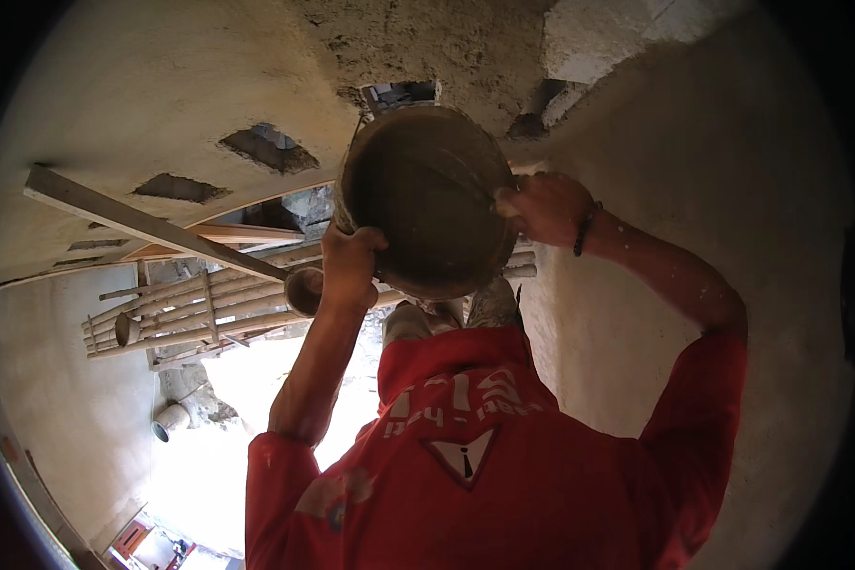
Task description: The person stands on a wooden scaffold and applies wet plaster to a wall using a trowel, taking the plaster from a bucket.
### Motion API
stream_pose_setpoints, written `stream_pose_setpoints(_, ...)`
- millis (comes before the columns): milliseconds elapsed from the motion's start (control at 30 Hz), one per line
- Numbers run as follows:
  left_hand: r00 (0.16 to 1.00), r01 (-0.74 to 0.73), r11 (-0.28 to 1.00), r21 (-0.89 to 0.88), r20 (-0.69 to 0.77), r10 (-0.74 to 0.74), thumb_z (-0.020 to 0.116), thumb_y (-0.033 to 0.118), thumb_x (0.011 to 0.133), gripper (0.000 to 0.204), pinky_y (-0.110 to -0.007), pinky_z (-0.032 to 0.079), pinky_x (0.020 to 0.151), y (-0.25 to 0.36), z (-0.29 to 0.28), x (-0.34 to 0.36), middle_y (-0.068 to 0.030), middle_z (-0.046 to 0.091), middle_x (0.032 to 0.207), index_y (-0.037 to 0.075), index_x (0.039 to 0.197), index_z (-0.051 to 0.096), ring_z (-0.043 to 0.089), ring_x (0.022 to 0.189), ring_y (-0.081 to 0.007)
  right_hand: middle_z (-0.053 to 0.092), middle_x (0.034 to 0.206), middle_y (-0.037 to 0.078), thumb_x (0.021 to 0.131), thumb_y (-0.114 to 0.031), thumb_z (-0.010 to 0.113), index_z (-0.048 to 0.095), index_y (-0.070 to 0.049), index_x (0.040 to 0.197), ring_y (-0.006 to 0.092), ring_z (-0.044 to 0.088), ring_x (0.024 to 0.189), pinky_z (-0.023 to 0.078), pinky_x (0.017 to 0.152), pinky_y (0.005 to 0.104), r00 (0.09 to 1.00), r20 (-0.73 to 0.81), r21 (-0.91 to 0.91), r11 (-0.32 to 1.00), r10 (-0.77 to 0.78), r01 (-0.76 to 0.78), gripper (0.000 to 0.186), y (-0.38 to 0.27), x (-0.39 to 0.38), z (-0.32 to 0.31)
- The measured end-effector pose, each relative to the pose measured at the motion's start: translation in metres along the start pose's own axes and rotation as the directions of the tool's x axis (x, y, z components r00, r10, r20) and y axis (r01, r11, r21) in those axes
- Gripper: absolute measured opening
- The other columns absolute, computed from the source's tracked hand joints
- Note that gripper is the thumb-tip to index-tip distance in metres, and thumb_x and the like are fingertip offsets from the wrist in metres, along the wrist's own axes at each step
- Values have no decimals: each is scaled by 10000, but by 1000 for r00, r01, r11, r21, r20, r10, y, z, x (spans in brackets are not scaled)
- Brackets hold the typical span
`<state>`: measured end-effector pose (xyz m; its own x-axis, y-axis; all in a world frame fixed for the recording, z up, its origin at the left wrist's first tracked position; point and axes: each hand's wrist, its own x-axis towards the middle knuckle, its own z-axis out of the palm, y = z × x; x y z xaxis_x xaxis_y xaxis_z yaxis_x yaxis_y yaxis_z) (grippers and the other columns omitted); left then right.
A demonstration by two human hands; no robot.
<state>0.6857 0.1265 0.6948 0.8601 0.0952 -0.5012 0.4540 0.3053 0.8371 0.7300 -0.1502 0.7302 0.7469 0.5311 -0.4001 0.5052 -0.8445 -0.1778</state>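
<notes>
Both my hands hold a round metal pan (427, 199), brown and crusted with mortar, out in front of my red shirt. My left hand (350, 266) grips its left rim and my right hand (546, 207), with a dark band at the wrist, grips the right rim. The pan's dark inside faces me and I cannot tell if anything lies in it. Below the pan, grey cloth (451, 313) shows, perhaps my trousers.
Grey plastered walls close in on both sides, the right one (731, 142) very near. The left wall has rough holes (266, 147). A long wooden plank (142, 223) crosses bamboo scaffold poles (190, 313). A short pipe (169, 423) lies by bright sunlit ground.
</notes>
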Motion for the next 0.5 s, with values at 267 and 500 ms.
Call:
stream_pose_setpoints(267, 1000, -11, 996, 88, -22, 13, 545, -36, 677, 397, -310, 511, 687, 21, 11, -7, -88, 624, 882, -50, 1071, 597, 596, 746, -193, 690, 886, 146, 745, -234, 734, 664, -111, 1109, 339, 674, 806, 540, 732, 448, 966, -258, 223, 971, -28, 88, 390, 24, -28, 20)
stream_pose_setpoints(500, 994, -107, 994, -2, -13, 107, 551, -36, 688, 332, -290, 476, 634, 40, 37, -17, -58, 607, 825, -33, 1015, 609, 558, 695, -157, 698, 927, 153, 771, -259, 710, 646, -109, 1145, 341, 680, 825, 551, 735, 453, 905, -415, 170, 969, -92, 177, 408, 46, -57, -30)
